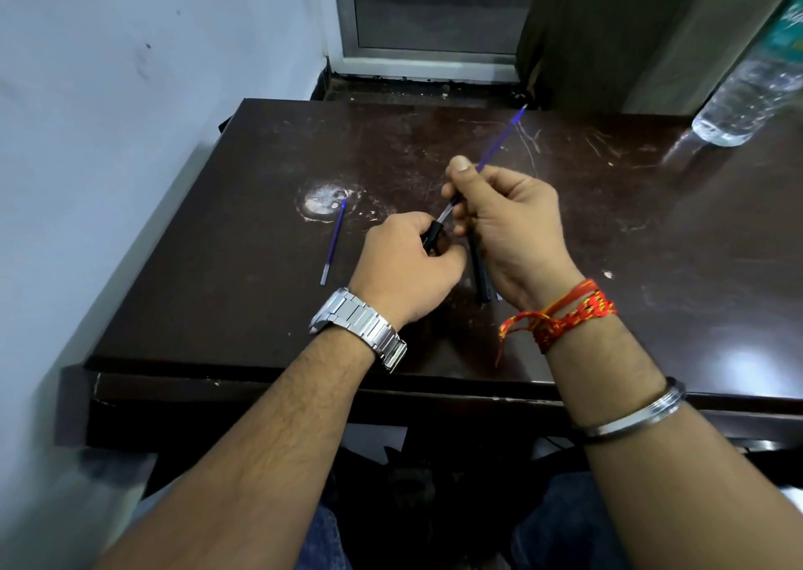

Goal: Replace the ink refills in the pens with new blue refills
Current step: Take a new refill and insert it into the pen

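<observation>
My left hand (404,265) grips a black pen barrel (431,236), mostly hidden in the fist, over the middle of the dark table (217,309). My right hand (504,230) pinches a long blue refill (499,139) between thumb and fingers; its clear lower end meets the barrel's mouth and its tip points up and to the right. A second blue refill (333,241) lies flat on the table to the left of my left hand. Another black pen piece (480,276) lies on the table under my right palm.
A clear plastic water bottle (747,91) lies at the table's far right. A white wall runs along the left edge. A window frame (434,56) and a curtain (630,26) stand behind the table. My knees show below the front edge.
</observation>
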### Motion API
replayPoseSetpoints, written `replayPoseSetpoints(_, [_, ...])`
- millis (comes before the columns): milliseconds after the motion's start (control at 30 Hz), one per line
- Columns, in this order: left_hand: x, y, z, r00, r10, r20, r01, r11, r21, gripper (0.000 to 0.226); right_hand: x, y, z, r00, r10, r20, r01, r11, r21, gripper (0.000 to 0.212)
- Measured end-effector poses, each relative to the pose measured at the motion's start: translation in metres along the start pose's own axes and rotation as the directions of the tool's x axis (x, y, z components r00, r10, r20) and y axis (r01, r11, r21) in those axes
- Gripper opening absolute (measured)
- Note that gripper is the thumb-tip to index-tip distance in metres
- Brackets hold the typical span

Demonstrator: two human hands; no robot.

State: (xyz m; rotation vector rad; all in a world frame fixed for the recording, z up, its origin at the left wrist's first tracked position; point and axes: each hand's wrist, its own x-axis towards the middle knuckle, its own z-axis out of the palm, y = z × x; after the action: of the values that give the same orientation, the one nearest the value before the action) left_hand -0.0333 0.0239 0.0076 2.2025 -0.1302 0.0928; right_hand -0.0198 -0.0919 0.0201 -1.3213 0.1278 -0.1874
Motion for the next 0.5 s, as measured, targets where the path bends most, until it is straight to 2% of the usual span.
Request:
replayPoseSetpoints(133, [-0.001, -0.001, 0.002, 0.999, 0.049, -0.017, -0.049, 0.998, 0.039, 0.016, -0.003, -0.002, 0.001, 0.993, 0.062, 0.104, -0.044, 0.985, -0.168, 0.036])
replayPoseSetpoints(200, [-0.001, 0.0, 0.004, 0.996, 0.052, -0.076, -0.053, 0.999, -0.009, 0.017, 0.002, -0.009, -0.005, 0.994, 0.101, 0.033, -0.091, 0.97, -0.225, 0.062])
replayPoseSetpoints(267, [-0.001, 0.002, 0.003, 0.98, 0.054, -0.193, -0.078, 0.99, -0.118, 0.02, 0.011, -0.016, -0.02, 0.99, 0.095, -0.101, -0.116, 0.967, -0.226, 0.075])
replayPoseSetpoints(333, [-0.001, 0.006, 0.001, 0.959, 0.046, -0.281, -0.122, 0.957, -0.262, 0.022, 0.019, -0.019, -0.042, 0.975, 0.07, -0.21, -0.12, 0.963, -0.239, 0.069])
replayPoseSetpoints(400, [-0.001, 0.008, -0.002, 0.959, -0.003, -0.282, -0.123, 0.897, -0.426, 0.022, 0.023, -0.016, -0.061, 0.955, 0.039, -0.296, -0.159, 0.905, -0.395, 0.054])
replayPoseSetpoints(500, [-0.002, 0.009, -0.002, 0.968, -0.022, -0.25, -0.115, 0.845, -0.522, 0.021, 0.025, -0.008, -0.08, 0.954, 0.025, -0.299, -0.24, 0.663, -0.71, 0.034])
